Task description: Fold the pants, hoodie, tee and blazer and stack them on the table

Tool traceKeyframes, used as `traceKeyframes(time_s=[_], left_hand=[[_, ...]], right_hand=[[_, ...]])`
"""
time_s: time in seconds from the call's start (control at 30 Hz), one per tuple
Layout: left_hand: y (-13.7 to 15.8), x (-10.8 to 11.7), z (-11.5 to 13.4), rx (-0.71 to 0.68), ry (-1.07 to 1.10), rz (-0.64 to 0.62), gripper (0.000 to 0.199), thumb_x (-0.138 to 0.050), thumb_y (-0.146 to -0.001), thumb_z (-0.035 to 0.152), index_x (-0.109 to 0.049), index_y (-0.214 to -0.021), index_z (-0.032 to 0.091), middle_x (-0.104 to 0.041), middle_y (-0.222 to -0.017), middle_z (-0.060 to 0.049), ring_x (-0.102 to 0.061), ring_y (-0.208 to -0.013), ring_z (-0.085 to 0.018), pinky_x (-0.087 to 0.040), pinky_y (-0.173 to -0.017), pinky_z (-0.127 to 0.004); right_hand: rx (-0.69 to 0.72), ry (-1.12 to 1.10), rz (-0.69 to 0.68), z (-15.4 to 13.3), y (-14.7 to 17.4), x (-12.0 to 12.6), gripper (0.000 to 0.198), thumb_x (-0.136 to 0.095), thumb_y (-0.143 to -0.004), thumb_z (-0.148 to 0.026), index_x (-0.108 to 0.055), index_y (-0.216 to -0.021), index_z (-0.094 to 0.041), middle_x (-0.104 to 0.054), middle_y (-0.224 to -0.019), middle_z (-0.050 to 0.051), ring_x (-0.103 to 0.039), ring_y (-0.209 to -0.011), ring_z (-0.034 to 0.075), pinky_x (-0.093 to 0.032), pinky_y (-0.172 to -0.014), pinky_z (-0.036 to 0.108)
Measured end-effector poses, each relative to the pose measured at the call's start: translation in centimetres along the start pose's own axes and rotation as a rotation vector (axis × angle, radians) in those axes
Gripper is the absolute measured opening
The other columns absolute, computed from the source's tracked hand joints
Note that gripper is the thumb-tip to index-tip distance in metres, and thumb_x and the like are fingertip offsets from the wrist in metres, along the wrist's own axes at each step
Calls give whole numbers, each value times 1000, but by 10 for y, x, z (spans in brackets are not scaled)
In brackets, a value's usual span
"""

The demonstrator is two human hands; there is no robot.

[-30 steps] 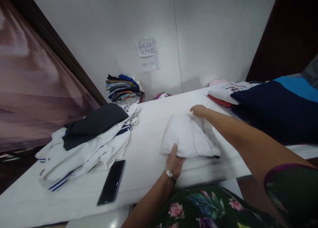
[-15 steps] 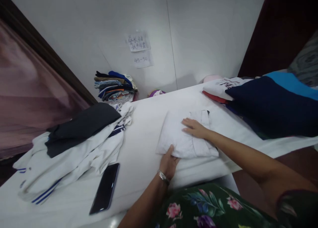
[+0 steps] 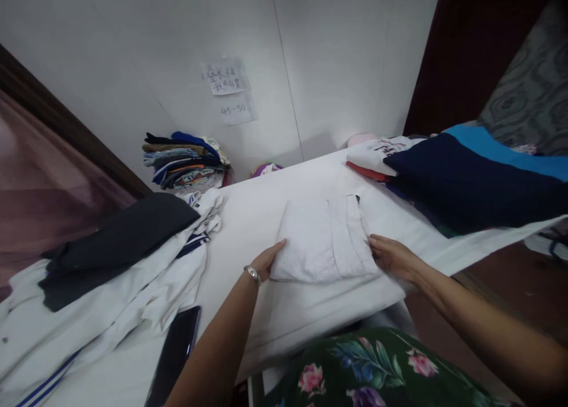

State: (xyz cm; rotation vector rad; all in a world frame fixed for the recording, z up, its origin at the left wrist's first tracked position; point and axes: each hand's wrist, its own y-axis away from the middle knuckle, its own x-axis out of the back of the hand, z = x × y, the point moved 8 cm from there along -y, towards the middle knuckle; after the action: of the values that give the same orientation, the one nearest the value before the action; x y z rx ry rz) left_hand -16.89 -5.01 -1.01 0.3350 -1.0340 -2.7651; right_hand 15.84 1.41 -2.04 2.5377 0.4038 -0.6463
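At our far left we see a dark garment lying on loose white clothes with blue stripes, and a phone lies just beside them, partly behind our left forearm. Beyond, at the table's far edge, rises a stack of folded clothes. Our left hand has moved from the near edge of the folded white garment to its left side, touching it there; some of those fingers are hidden, so we cannot tell whether they pinch the cloth. The white garment lies flat on the white table, between our two hands, its top now uncovered. Our right hand has left that top and rests against the right side, fingers together and slightly bent; we cannot tell whether any reach underneath. With a hand at each side, we judge that the smoothing has given way to squaring or gathering the bundle. Farther right, apart from it, lies a navy garment with a bright blue band.
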Motion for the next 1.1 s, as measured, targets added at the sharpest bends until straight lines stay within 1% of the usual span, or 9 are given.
traceKeyframes(time_s=[0.07,0.23,0.4,0.6,0.7,0.77,0.9,1.0,1.1], left_hand=[[-8,-6,4,7,-29,-44,53,-76,-69,45,-65,-107,10,-70,-106,-16,-67,-96,-26,-54,-85,-35],[-14,-7,5,-85,-46,-23,56,-80,-64,41,-64,-108,9,-70,-105,-18,-67,-96,-28,-55,-83,-37],[-9,-3,3,-148,-64,48,54,-82,-62,41,-66,-103,10,-69,-109,-17,-67,-97,-29,-56,-80,-36],[-6,-5,2,-178,-96,97,49,-81,-64,41,-66,-101,12,-69,-109,-16,-67,-98,-28,-55,-81,-34],[-7,-4,3,-151,-94,80,52,-79,-65,45,-66,-101,11,-69,-109,-17,-66,-100,-28,-55,-83,-35],[-8,-2,5,-132,-64,74,54,-76,-67,50,-66,-101,10,-69,-109,-18,-66,-101,-28,-54,-85,-35],[-10,-9,-1,-75,66,29,51,-72,-72,49,-65,-103,8,-69,-107,-19,-66,-99,-27,-53,-88,-36],[-9,-26,-15,-10,195,-28,48,-70,-75,45,-64,-105,7,-69,-106,-19,-67,-97,-26,-54,-88,-37],[-7,-37,-24,-11,251,-32,49,-72,-74,44,-64,-105,7,-70,-104,-19,-68,-96,-26,-54,-88,-37]], right_hand=[[-61,22,-61,6,-2,-10,20,-68,-79,-28,-63,-96,-19,-71,-89,5,-67,-79,18,-55,-68,29],[-197,-61,-153,13,-7,-34,40,-57,-87,-42,-59,-117,-16,-69,-107,9,-65,-98,23,-50,-88,38],[-211,-95,-56,11,-6,-42,46,-56,-87,-42,-55,-125,-17,-69,-110,9,-65,-99,24,-48,-93,40],[-28,-45,-92,-6,-10,-40,57,-65,-81,-30,-46,-135,-29,-67,-116,3,-64,-102,22,-47,-97,38],[-7,-45,-136,-11,-12,-44,62,-66,-79,-28,-43,-136,-33,-63,-123,0,-61,-108,20,-46,-99,37],[-12,-73,-146,-14,-12,-46,58,-66,-79,-28,-46,-133,-33,-63,-123,0,-61,-109,20,-45,-99,38],[19,-270,-64,-15,-13,-38,40,-55,-84,-50,-59,-117,-29,-67,-115,3,-60,-109,24,-47,-95,44],[142,-449,-7,-9,-10,-29,42,-42,-87,-60,-63,-105,-28,-68,-111,4,-59,-112,24,-47,-95,46],[205,-498,36,4,1,-25,48,-41,-84,-66,-65,-100,-27,-68,-113,5,-56,-114,25,-47,-95,47]])
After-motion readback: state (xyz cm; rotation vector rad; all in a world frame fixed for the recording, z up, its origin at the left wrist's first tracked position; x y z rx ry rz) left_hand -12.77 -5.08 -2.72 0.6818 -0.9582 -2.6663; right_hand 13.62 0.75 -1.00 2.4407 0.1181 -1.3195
